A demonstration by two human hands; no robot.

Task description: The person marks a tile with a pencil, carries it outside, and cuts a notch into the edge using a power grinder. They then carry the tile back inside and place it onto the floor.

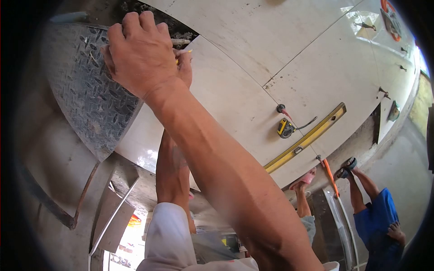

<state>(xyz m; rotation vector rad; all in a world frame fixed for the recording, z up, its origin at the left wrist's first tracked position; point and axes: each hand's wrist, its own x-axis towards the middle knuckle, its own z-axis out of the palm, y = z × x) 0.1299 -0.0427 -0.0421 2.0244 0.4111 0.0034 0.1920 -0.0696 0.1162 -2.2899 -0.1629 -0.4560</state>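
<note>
My right hand (138, 56) reaches across to the upper left, its fingers curled down over the corner of a dark diamond-plate metal sheet (97, 86). Whatever it grips is hidden under the palm. Behind the right wrist, my left hand (184, 67) is mostly covered. Its visible fingers are closed around a small white and yellow thing, too little of which shows to name. A pale stick-like end (181, 41) pokes out beside the hands, over a dark gap (181, 29) at the edge of a large light floor tile (217, 90).
A yellow spirit level (307, 137) and a tape measure (285, 128) lie on the tiles at right. Tile levelling clips (281, 108) stand in the joints. A person in blue (377, 221) is at lower right, near an orange-handled tool (330, 176).
</note>
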